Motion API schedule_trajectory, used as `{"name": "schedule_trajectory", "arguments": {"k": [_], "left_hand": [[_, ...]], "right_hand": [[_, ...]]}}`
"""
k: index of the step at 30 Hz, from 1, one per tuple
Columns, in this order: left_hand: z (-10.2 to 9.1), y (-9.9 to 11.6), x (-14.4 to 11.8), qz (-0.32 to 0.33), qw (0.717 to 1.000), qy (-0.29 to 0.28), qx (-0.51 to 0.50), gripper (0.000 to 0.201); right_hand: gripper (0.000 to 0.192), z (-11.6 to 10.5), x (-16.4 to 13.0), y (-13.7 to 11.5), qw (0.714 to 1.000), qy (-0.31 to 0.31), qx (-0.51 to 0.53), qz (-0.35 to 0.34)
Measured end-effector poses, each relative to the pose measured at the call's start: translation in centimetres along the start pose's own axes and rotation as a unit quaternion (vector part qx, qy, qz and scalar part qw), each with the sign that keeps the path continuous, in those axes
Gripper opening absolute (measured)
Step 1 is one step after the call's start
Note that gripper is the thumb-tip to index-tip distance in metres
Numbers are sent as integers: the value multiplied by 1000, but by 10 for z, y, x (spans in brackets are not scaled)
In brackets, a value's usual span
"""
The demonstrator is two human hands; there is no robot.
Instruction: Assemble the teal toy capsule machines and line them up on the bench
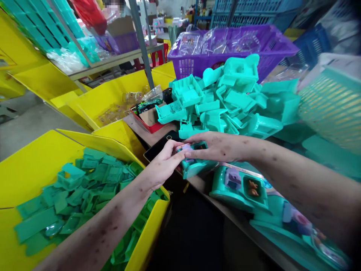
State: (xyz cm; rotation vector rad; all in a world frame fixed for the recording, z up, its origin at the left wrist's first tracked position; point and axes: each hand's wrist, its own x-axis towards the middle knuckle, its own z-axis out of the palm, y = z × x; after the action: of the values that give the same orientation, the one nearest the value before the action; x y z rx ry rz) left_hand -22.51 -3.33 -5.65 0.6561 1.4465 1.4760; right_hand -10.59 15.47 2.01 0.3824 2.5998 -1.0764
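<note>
Both of my hands meet on one small teal plastic toy part (194, 167) at the front edge of the worktable. My left hand (163, 163) grips its left end with thumb and fingers. My right hand (217, 146) lies over its top, fingers pressing a pink and purple sticker on it. Just right of it lies a finished teal toy piece (239, 188) with a little picture window. Behind my hands rises a heap of bare teal toy parts (225, 101).
A yellow bin (34, 162) of flat teal pieces stands at lower left. Another yellow bin (113, 94) holds clear parts. A black phone (159, 146) lies under my hands. A purple basket (270, 45) sits behind the heap, a pale green basket (332, 105) at right.
</note>
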Motion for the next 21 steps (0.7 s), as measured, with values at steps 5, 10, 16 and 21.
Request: {"name": "schedule_trajectory", "arguments": {"k": [5,10,16,21], "left_hand": [[4,-1,-3,2,1000,21,-6,36],[4,-3,-1,32,999,14,30,42],[-1,-4,0,9,999,-26,22,43],[-3,-16,-24,82,993,-15,78,67]], "right_hand": [[69,6,1,7,997,35,-47,-50],[59,-2,0,8,997,-1,-26,-78],[54,-10,0,-1,999,-9,23,-29],[52,1,-4,-3,997,9,50,-54]]}}
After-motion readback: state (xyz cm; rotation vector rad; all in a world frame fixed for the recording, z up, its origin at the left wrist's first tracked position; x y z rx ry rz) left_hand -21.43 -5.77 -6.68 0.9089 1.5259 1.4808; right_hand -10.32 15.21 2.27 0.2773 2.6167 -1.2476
